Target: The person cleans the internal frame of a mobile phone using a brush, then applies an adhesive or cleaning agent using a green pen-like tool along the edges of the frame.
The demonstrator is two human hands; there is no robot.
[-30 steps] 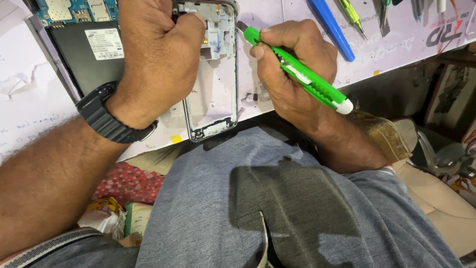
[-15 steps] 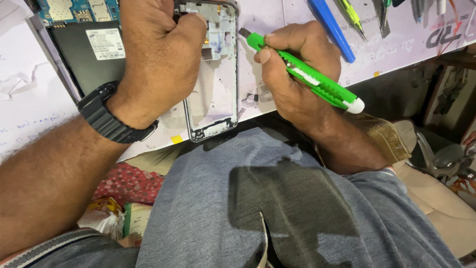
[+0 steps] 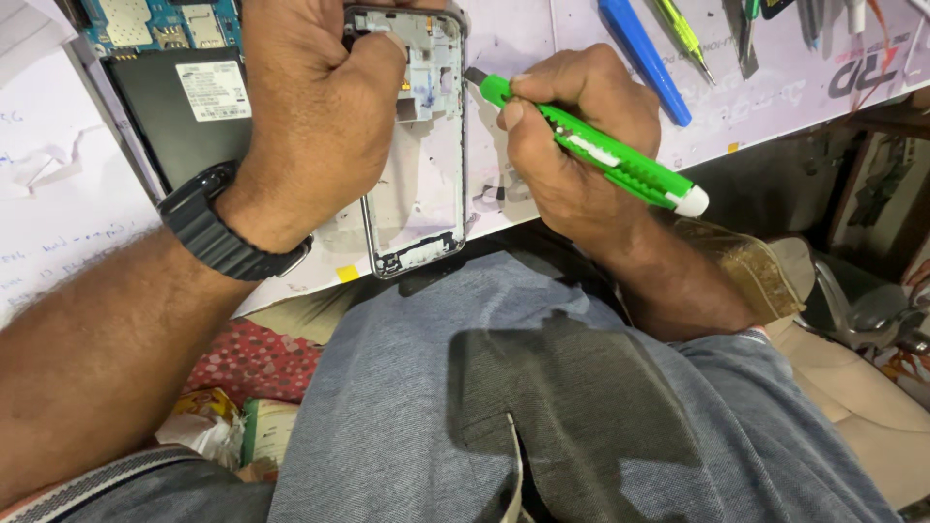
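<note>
Pressing down on the phone frame (image 3: 421,145), the left hand (image 3: 310,107) had its fingers curled tight over the frame's upper left side, pinning it flat on the white surface (image 3: 58,194). The frame's near end reached almost to the near edge of the surface, just above the person's lap. Right of it, the right hand (image 3: 572,145) had its fingers wrapped around a green utility knife (image 3: 591,145), whose tip sat just beside the frame's right rim, near the far end. Left of the frame, partly under the left wrist, lay a dark phone body (image 3: 184,107) with an exposed circuit board. Far right lay a blue pry tool (image 3: 644,58) and other thin tools, leaving little open room between.
</note>
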